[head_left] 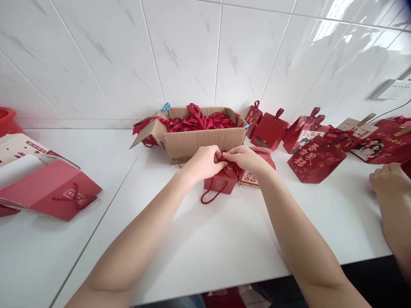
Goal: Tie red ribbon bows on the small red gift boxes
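A small red gift box [219, 185] with a twisted red cord handle stands on the white table. Above its top, my left hand [207, 161] pinches a red ribbon [228, 155]. My right hand [245, 159] pinches the same ribbon from the other side, fingertips close to those of the left. The exact loop between the fingers is partly hidden. Right behind the box, a second red and cream gift box [251, 179] is partly covered by my right hand. An open cardboard box [205, 143] full of red ribbons [205, 122] stands just behind my hands.
Several red gift boxes [316, 160] with strap handles stand along the right. Another person's hand [388, 182] is at the right edge. On the left lie red gift bags [48, 184] beside a red plastic container [9, 121]. A tiled wall [189, 55] closes off the back.
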Demonstrator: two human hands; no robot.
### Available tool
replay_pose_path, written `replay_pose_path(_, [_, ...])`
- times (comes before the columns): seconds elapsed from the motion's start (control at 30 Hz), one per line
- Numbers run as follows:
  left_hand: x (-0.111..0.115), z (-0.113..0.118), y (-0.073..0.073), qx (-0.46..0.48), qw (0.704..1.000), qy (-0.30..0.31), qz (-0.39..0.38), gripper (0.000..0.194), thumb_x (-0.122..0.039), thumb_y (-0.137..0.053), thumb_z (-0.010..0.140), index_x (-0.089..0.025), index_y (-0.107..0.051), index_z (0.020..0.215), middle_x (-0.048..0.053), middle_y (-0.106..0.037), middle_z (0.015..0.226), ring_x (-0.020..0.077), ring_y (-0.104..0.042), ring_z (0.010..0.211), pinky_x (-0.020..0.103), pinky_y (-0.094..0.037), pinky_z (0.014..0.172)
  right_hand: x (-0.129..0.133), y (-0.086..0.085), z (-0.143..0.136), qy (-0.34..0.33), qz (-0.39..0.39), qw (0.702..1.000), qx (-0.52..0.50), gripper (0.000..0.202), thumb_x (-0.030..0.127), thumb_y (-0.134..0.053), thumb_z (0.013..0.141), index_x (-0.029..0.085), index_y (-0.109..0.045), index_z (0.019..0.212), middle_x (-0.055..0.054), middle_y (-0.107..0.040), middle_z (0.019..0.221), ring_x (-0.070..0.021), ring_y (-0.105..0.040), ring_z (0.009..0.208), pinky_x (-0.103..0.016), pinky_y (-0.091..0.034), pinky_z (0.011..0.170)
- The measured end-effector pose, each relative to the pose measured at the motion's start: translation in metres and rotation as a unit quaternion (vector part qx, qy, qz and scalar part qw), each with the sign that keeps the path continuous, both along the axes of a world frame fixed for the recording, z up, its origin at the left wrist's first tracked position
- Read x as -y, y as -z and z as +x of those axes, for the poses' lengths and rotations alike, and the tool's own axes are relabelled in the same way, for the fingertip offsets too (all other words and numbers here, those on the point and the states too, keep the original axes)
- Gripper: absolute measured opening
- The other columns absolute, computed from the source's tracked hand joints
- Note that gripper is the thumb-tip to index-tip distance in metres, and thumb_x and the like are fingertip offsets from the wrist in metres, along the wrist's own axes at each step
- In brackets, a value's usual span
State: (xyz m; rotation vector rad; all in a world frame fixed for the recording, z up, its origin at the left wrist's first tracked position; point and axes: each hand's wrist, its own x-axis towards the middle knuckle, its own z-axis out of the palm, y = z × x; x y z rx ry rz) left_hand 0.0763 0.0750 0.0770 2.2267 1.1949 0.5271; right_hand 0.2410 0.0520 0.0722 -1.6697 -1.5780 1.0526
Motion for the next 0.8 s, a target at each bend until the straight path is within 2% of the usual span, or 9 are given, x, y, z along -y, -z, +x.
replay_pose_path(0.17, [-0.002,0.007,0.005,-0.02,0.997,-0.01,0.072,0.009,-0.023,-0.058,0.084,-0.018,-0.06,0.076,0.007,-0.069,0.083,0.019,-0.064,0.075,0.029,-0.047,0.062,0.001,-0.002,-0.001,0.005,0.012,1.0,0.0,0.034,0.039,-0.059,0.083,0.016,-0.057,0.058,0.004,-0.039,0.049,-0.0068,-0.028,0.045,-0.025,-0.02,0.045])
replay_pose_path(0.3, [0.0,0.012,0.009,-0.046,0.991,-0.031,0.119,0.015,-0.016,-0.051,0.085,-0.016,-0.062,0.075,0.01,-0.068,0.08,0.0219,-0.064,0.073,0.031,-0.045,0.061,0.002,-0.004,-0.001,-0.002,0.023,1.0,0.004,0.034,0.039,-0.06,0.082,0.016,-0.057,0.056,0.004,-0.037,0.049,-0.0065,-0.027,0.046,-0.025,-0.02,0.045])
replay_pose_path(0.5, [-0.002,0.01,0.008,-0.041,0.99,-0.029,0.13,0.019,-0.019,-0.055,0.084,-0.018,-0.068,0.07,0.007,-0.07,0.071,0.02,-0.063,0.067,0.031,-0.045,0.062,0.005,-0.008,0.001,-0.008,0.023,1.0,0.005,0.025,0.037,-0.06,0.081,0.015,-0.068,0.069,0.004,-0.042,0.052,-0.0057,-0.026,0.046,-0.025,-0.02,0.045])
replay_pose_path(0.63, [-0.006,0.005,0.006,-0.02,0.993,-0.021,0.117,0.015,-0.024,-0.06,0.082,-0.02,-0.072,0.074,0.005,-0.072,0.071,0.0176,-0.062,0.064,0.029,-0.044,0.061,0.006,-0.008,0.001,-0.011,0.021,1.0,0.009,0.025,0.036,-0.058,0.081,0.015,-0.067,0.069,0.004,-0.046,0.054,-0.0062,-0.031,0.048,-0.024,-0.024,0.047])
replay_pose_path(0.8, [-0.009,0.002,0.006,-0.022,0.991,-0.001,0.132,0.018,-0.021,-0.057,0.082,-0.02,-0.073,0.075,0.004,-0.072,0.07,0.0163,-0.059,0.061,0.029,-0.042,0.06,0.004,-0.006,0.003,-0.026,0.027,0.999,0.005,0.027,0.039,-0.057,0.081,0.016,-0.066,0.071,0.003,-0.049,0.057,-0.0071,-0.036,0.051,-0.024,-0.026,0.049])
